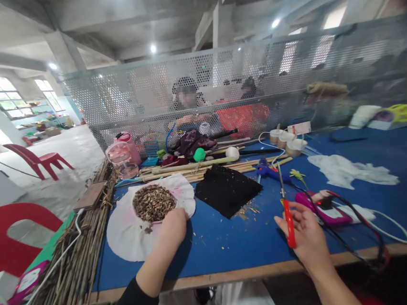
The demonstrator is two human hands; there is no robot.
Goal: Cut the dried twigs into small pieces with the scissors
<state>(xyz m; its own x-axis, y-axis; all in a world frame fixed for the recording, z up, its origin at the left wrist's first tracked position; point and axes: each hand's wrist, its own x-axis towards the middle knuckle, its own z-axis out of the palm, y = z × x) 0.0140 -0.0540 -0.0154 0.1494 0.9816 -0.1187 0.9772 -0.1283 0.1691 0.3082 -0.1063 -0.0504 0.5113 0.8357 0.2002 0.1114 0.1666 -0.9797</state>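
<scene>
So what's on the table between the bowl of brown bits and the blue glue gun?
The head view shows the edge of the white cloth beside the bits, then a black cloth with small specks on it.

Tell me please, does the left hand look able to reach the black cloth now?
Probably yes: the left hand is close by, to the left of the black cloth, and nothing tall seems to stand on the blue tabletop between them.
</scene>
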